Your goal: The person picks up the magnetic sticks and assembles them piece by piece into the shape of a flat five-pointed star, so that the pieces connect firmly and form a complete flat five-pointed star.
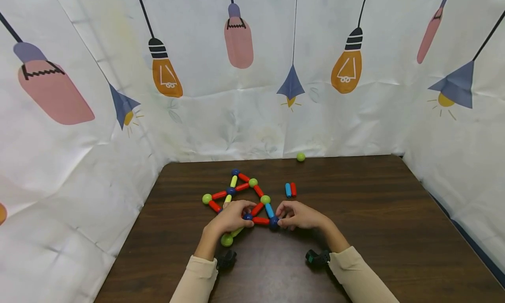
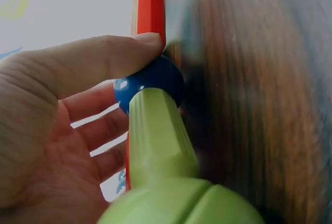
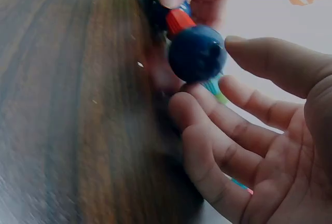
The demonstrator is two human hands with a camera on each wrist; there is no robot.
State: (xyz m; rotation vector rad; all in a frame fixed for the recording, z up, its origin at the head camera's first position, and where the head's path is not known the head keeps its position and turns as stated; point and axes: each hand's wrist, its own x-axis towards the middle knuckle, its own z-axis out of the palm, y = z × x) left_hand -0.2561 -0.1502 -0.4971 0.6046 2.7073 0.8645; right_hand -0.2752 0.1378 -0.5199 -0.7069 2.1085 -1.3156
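Note:
A flat figure of magnetic rods and balls lies on the table, with red rods (image 1: 242, 187), yellow-green rods (image 2: 158, 136), a light blue rod (image 1: 269, 210), and green and dark blue balls. My left hand (image 1: 234, 215) grips a dark blue ball (image 2: 150, 81) at the figure's near side, its thumb also against a red rod (image 2: 150, 9). A yellow-green rod runs from that ball to a green ball (image 1: 226, 240). At the near right corner, my right hand (image 1: 301, 215) holds another dark blue ball (image 3: 197, 54) between thumb and curled fingers. My left palm hides part of the figure.
Two loose rods, one light blue (image 1: 288, 190) and one red (image 1: 293, 189), lie side by side beyond my right hand. A loose green ball (image 1: 301, 157) sits at the back edge of the dark wooden table (image 1: 355, 189). White printed cloth (image 1: 252, 119) hangs behind.

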